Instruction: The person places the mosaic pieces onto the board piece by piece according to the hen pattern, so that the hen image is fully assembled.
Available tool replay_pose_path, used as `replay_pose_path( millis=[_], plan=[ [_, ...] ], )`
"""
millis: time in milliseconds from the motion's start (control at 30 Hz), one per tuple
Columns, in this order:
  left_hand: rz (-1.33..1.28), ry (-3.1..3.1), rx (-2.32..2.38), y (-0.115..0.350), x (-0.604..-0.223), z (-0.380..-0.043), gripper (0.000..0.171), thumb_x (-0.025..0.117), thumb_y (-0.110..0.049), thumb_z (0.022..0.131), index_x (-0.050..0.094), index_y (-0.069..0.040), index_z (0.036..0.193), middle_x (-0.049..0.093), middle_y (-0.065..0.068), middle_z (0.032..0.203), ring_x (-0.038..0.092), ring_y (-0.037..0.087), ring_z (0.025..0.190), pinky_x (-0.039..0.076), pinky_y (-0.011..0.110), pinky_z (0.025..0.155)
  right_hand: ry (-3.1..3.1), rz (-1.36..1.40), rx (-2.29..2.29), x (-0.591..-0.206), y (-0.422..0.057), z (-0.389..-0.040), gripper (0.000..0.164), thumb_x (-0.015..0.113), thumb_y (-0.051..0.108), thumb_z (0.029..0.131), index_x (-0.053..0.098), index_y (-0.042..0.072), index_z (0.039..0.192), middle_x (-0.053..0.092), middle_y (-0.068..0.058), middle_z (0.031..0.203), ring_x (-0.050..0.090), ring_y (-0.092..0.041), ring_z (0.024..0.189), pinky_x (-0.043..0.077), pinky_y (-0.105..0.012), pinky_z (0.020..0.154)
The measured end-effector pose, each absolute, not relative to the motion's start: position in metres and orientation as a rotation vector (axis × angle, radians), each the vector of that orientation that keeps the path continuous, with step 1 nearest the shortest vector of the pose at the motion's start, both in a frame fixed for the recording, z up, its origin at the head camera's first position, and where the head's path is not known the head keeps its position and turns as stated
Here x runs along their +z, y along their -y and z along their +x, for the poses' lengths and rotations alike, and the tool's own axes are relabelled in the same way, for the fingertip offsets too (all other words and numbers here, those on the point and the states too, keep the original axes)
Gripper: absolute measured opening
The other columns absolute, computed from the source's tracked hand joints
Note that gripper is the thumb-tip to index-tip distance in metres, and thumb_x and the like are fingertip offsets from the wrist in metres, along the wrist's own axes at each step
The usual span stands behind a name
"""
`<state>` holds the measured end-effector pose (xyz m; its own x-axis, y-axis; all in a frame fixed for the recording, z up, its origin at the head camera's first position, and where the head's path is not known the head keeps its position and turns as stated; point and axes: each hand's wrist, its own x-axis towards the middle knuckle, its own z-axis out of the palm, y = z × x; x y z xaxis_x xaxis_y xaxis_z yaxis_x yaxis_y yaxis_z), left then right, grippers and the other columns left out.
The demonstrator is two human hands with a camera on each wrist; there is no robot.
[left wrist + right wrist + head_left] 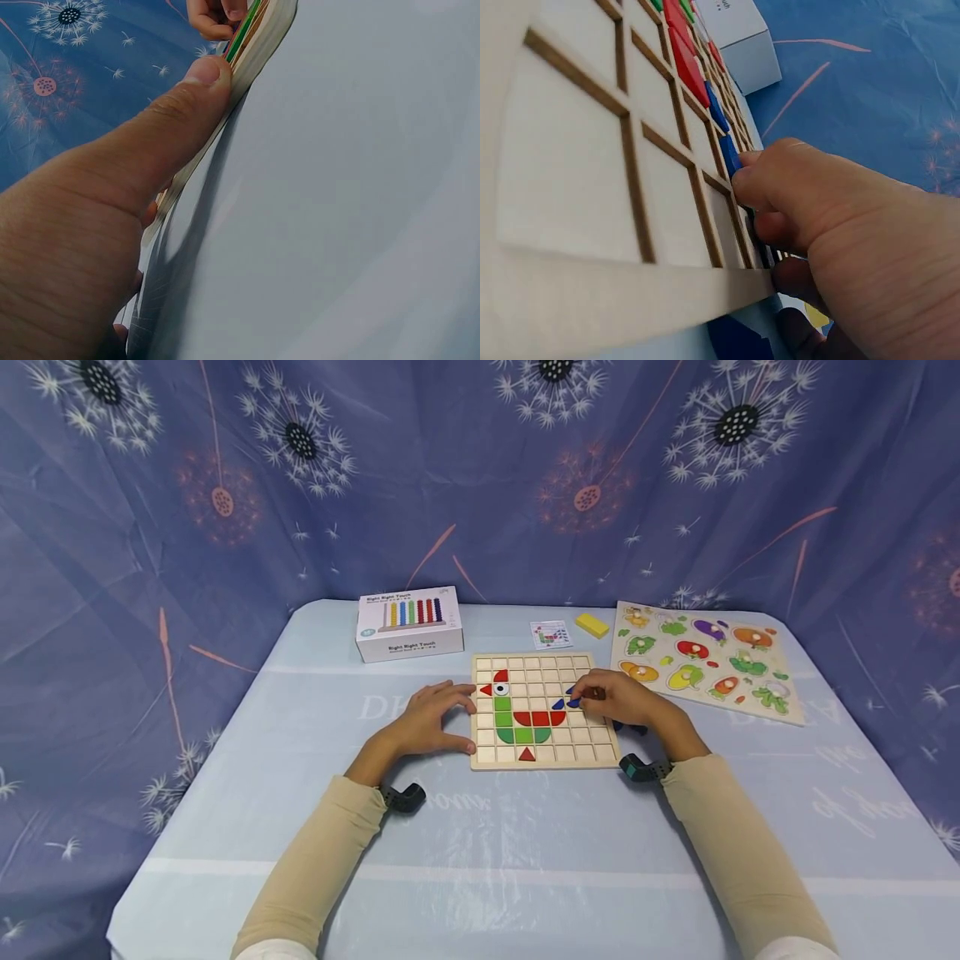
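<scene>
A wooden grid board [540, 762] lies on the table, with red, green and blue pieces forming a bird shape. At its left edge my left hand [431, 718] is spread, fingertips and thumb touching the rim. That thumb also rests against the board's side in the left wrist view. My right hand [615, 697] is over the board's right part, its fingers bent around a small blue piece [730, 153]. Another blue piece [558, 704] sits just left of those fingertips, beside the red row [538, 718]. A red triangle [527, 755] lies in the bottom row.
Behind the board are a white box [411, 647], a small picture card [551, 634] and a yellow block [592, 625]. A vegetable puzzle board [705, 652] lies at the back right. Dark blue pieces [739, 341] lie beside the grid board's right edge, partly behind my right wrist.
</scene>
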<state>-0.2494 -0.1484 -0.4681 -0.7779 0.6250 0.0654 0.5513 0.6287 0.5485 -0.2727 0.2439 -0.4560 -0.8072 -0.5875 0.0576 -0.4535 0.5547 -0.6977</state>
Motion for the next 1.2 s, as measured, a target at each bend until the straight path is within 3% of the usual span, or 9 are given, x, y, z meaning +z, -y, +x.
replay_pose_path(
  millis=[200,433,800,1200],
  plan=[
    [0.989,-2.714,0.847,0.149,-0.467,-0.25,0.057,0.086,-0.052,0.076,0.06,-0.025,0.118,0.04,0.0,0.159,0.021,0.036,0.15,0.01,0.057,0.118,-2.463,-0.861,-1.231,-0.456,-0.243,-0.273,0.02,0.061,-0.003,0.098,0.069,0.002,0.116,0.065,-0.014,0.112,0.048,-0.026,0.084,0.042,-0.03,0.071],
    [1.0,-2.715,0.846,0.15,-0.468,-0.252,0.057,0.086,-0.053,0.076,0.06,-0.025,0.119,0.04,-0.001,0.158,0.02,0.037,0.15,0.011,0.058,0.118,-2.438,-0.815,-1.245,-0.463,-0.245,-0.281,0.017,0.062,0.0,0.099,0.072,0.005,0.111,0.063,-0.01,0.108,0.049,-0.026,0.092,0.042,-0.033,0.077],
    [1.003,-2.703,0.858,0.148,-0.467,-0.251,0.057,0.086,-0.052,0.076,0.06,-0.024,0.118,0.04,0.001,0.158,0.02,0.037,0.15,0.011,0.058,0.118,-2.418,-0.762,-1.309,-0.462,-0.246,-0.274,0.017,0.061,-0.001,0.1,0.072,0.002,0.112,0.061,-0.014,0.106,0.046,-0.027,0.091,0.041,-0.032,0.076],
    [0.99,-2.705,0.846,0.147,-0.465,-0.249,0.058,0.086,-0.052,0.075,0.06,-0.024,0.119,0.04,0.001,0.159,0.02,0.037,0.149,0.011,0.058,0.118,-2.339,-0.829,-1.4,-0.46,-0.252,-0.27,0.023,0.056,0.0,0.102,0.066,-0.002,0.123,0.064,-0.021,0.123,0.052,-0.024,0.092,0.044,-0.027,0.076]
  ],
)
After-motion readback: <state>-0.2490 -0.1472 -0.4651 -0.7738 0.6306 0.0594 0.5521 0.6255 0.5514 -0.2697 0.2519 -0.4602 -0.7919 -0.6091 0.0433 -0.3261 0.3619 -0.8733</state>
